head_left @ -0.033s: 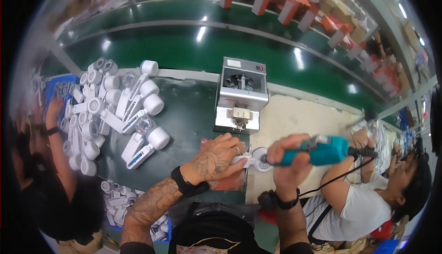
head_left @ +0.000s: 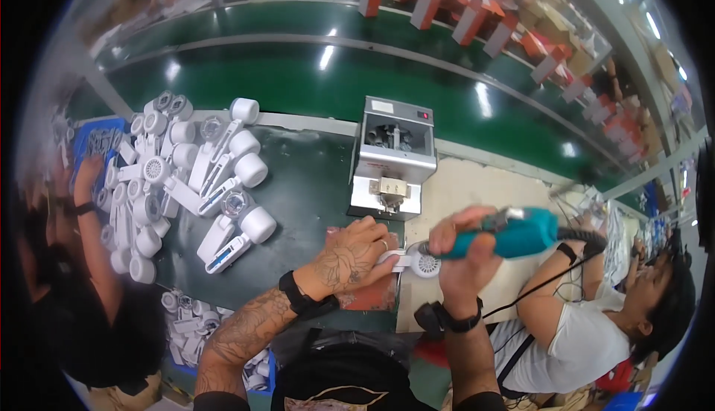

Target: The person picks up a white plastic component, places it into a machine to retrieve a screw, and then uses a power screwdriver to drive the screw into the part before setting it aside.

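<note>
No change can be made out between the earlier view and the present one, both showing the same instant. The left hand (head_left: 356, 253) presses on the small white plastic fan part (head_left: 417, 261) at the edge of the dark green counter (head_left: 313, 180) exactly as before, and the right hand (head_left: 463, 251) grips the teal electric screwdriver (head_left: 514, 234) over it at the same height and angle. The heap of white plastic fan housings (head_left: 190, 180) and the grey box-shaped screw feeder (head_left: 391, 156) lie unshifted.
</note>
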Action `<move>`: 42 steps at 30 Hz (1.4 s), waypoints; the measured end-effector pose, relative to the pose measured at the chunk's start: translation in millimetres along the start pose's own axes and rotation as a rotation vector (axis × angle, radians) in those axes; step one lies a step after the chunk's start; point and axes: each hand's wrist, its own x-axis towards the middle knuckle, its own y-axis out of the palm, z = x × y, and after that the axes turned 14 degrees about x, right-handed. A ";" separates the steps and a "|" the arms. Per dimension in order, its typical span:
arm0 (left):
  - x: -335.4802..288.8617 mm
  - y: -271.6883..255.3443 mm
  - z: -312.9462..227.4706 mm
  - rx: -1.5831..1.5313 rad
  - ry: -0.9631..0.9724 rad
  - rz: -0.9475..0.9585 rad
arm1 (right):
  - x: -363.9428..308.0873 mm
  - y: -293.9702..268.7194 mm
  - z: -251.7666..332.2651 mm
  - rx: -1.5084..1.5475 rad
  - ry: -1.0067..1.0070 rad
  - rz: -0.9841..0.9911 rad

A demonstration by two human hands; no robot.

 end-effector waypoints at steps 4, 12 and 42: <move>-8.2 -1.7 -1.7 0.032 -0.005 -0.031 | 35.5 21.3 -32.5 -0.080 -0.034 0.036; -18.9 -2.3 0.3 -0.036 -0.060 0.029 | 48.9 13.5 -76.5 -0.109 0.010 0.098; -17.3 -5.8 2.3 -0.089 -0.087 0.104 | -7.8 -12.6 -30.9 -0.076 0.130 0.076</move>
